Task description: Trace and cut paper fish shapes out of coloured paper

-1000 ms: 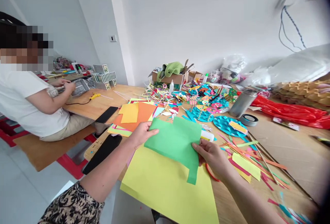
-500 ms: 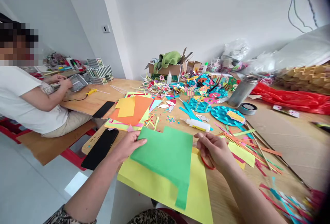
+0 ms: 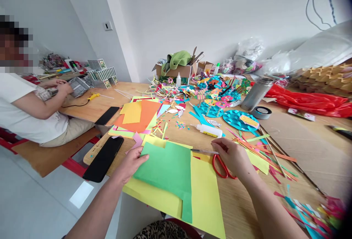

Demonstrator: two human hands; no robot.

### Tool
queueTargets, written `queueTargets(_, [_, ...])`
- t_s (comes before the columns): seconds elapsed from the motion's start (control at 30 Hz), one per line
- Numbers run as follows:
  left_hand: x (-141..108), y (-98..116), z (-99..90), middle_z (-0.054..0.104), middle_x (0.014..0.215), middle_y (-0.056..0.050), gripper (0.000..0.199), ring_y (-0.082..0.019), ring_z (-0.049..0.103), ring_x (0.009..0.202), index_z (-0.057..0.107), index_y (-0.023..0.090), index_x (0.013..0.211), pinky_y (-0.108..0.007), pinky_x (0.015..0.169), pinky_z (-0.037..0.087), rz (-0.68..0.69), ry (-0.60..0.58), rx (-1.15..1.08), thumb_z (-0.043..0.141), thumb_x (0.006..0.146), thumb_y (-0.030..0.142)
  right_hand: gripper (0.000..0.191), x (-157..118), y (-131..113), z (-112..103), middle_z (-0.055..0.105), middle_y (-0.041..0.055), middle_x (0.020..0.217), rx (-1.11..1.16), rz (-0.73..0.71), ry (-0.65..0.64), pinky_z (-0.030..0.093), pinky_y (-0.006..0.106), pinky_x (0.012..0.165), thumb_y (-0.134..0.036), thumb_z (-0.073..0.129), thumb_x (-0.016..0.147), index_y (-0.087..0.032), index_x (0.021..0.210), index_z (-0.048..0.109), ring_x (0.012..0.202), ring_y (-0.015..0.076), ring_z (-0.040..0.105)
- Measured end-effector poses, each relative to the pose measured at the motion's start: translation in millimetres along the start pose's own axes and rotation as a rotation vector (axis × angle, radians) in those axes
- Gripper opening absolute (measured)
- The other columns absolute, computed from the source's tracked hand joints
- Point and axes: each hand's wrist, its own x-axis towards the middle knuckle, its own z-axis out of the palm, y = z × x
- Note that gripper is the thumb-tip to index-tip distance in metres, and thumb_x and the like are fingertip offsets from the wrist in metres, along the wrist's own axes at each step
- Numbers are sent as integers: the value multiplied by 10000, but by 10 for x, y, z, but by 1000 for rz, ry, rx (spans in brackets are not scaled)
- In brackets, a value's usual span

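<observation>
My left hand [image 3: 135, 164] grips the left edge of a green sheet of paper [image 3: 165, 173], thumb on top. A notch is cut from its upper edge, and a narrow strip hangs at its lower right. Beneath it lies a larger yellow sheet [image 3: 206, 198] that overhangs the table's front edge. My right hand [image 3: 229, 154] is right of the green sheet with its fingertips closed together; what they hold, if anything, does not show. Just under this hand are scissors [image 3: 223, 171] with red handles, blades pointing left towards the green sheet.
A glue bottle [image 3: 209, 130], a blue textured disc [image 3: 239, 121] and paper strips [image 3: 271, 149] lie beyond my hands. Left are a black phone [image 3: 103, 160] and an orange sheet [image 3: 148, 116]. A metal flask [image 3: 257, 94] stands right. Another person [image 3: 35, 110] sits at left.
The green sheet has moved left and lower onto the yellow sheet, away from my right hand. The scissors' blades now show. My view has shifted slightly.
</observation>
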Motion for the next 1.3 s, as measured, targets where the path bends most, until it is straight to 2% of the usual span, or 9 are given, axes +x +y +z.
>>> queueTargets(0.13, [-30, 11, -44, 711, 838, -56, 465, -247, 665, 804, 659, 154, 1039, -351, 764, 496, -56, -51, -212, 774, 655, 390, 250, -7, 92, 141, 686, 95, 855, -193, -301, -22, 487, 378, 710, -335, 486, 901, -217, 884, 706, 820, 258, 580])
queueTargets(0.27, [-55, 29, -55, 722, 889, -75, 506, -255, 678, 823, 654, 146, 1068, -360, 773, 504, -89, -25, -332, 803, 631, 354, 229, -33, 69, 267, 656, 86, 789, -230, -375, -74, 485, 390, 726, -278, 495, 902, -224, 791, 687, 810, 259, 562])
queueTargets(0.4, [-61, 43, -17, 725, 912, -80, 516, -262, 681, 847, 658, 146, 1069, -360, 775, 510, -84, -6, -379, 819, 619, 340, 227, -23, 31, 237, 664, 88, 802, -195, -302, 46, 474, 387, 718, -291, 440, 926, -216, 787, 604, 808, 259, 572])
queueTargets(0.53, [-59, 63, 70, 723, 935, -74, 501, -261, 680, 865, 663, 160, 1058, -342, 757, 514, -70, 11, -418, 820, 614, 333, 142, -3, 13, 134, 677, 87, 847, -76, -86, 228, 480, 343, 633, -318, 404, 930, -215, 918, 501, 762, 238, 637])
queueTargets(0.7, [-66, 78, 199, 721, 921, -71, 436, -250, 678, 835, 671, 158, 1005, -318, 715, 508, -64, -14, -455, 799, 618, 314, 154, -19, -49, 101, 669, 59, 820, 78, 107, 263, 484, 321, 599, -381, 434, 887, -230, 906, 460, 686, 212, 656])
queueTargets(0.83, [-53, 53, 227, 717, 917, -68, 392, -233, 671, 812, 661, 148, 978, -308, 723, 493, -35, -1, -385, 760, 625, 286, 265, -47, -119, 116, 676, 77, 817, 92, 126, 267, 463, 294, 539, -476, 529, 828, -220, 884, 493, 664, 214, 643])
queueTargets(0.97, [-26, 17, 195, 708, 939, -55, 358, -228, 653, 870, 636, 150, 996, -293, 743, 472, 53, 30, -208, 682, 646, 209, 325, -76, -150, 133, 629, 20, 656, 98, 130, 235, 418, 256, 468, -529, 557, 804, -212, 871, 540, 501, 158, 553])
queueTargets(1.13, [-19, 7, 176, 697, 950, -49, 376, -224, 641, 881, 610, 160, 1040, -282, 722, 460, 81, 8, -117, 612, 665, 179, 294, -95, -138, 144, 460, -57, 492, 59, 63, 230, 355, 234, 434, -500, 525, 837, -211, 858, 575, 406, 120, 409])
queueTargets(1.3, [-26, 22, 184, 687, 914, -42, 357, -213, 637, 839, 612, 164, 1029, -272, 694, 452, 72, -35, -112, 618, 677, 219, 276, -98, -133, 137, 488, -40, 492, 35, 68, 245, 361, 229, 448, -472, 520, 830, -208, 808, 596, 426, 128, 426])
